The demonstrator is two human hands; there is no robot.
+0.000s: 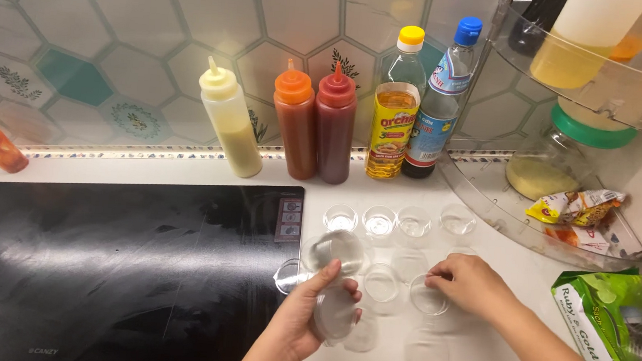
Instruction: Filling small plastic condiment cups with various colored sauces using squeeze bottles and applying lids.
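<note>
My left hand [308, 315] grips a short stack of clear plastic lids [333, 312], with one lid [332, 251] tilted up at my fingertips. My right hand [470, 284] rests on the white counter, its fingers on the rim of a small clear sauce cup [428, 297]. Several more clear cups stand around both hands: a back row including one cup [341, 219] and another [457, 219], and a cup [382, 283] between my hands. A further cup [427, 354] sits nearer me.
A black induction hob [112, 263] fills the left. Squeeze bottles of yellow [230, 122], orange [295, 124] and red [334, 127] sauce, an oil bottle [396, 106] and a blue-capped bottle [444, 102] line the tiled wall. A clear corner rack [575, 110] stands right, with a green bag of cups [625, 331] below.
</note>
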